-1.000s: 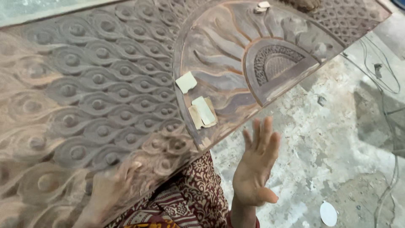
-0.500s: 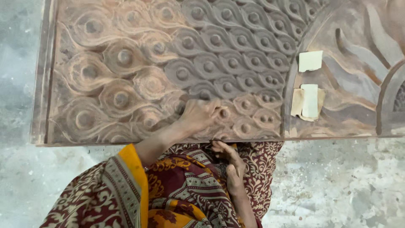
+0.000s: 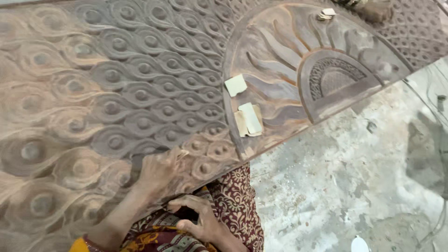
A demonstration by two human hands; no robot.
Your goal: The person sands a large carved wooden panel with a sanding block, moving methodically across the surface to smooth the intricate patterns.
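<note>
Dusty grey floor (image 3: 354,172) lay beside a big carved wooden board (image 3: 140,93). On the board's near edge, the left hand (image 3: 158,170) pressed flat, fingers together, holding nothing I could see. Just below that edge, the right hand (image 3: 200,219) curled loosely on patterned cloth (image 3: 235,200). Small paper pieces (image 3: 247,119) sat on the board's sun carving.

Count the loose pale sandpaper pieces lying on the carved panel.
4: a single square, two overlapping pieces below it, and one near the top edge, possibly a small stack.
</note>
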